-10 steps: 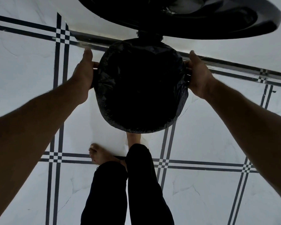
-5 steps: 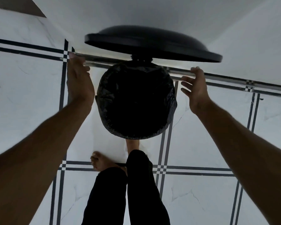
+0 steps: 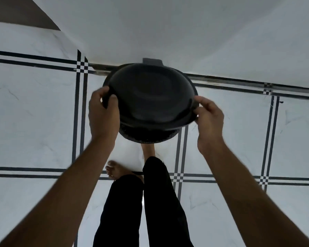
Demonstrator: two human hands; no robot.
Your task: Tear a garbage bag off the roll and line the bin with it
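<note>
A round black bin stands on the tiled floor against the wall, directly below me. Its domed black lid (image 3: 150, 98) is tilted down over the opening and covers most of it. Under the lid's near edge a crinkled strip of black garbage bag (image 3: 146, 137) shows, folded over the bin's rim. My left hand (image 3: 103, 113) grips the lid's left edge with the thumb on top. My right hand (image 3: 209, 116) holds the lid's right edge. The roll of bags is not in view.
A white wall (image 3: 168, 32) rises right behind the bin, with a dark strip at its base. My bare feet (image 3: 118, 171) and black trousers (image 3: 141, 202) are just in front of the bin on white tiles with black lines.
The lid, raised and open before, has swung down over the bin. My hands left the bag's rim, rose, and now hold the lid's two sides.
</note>
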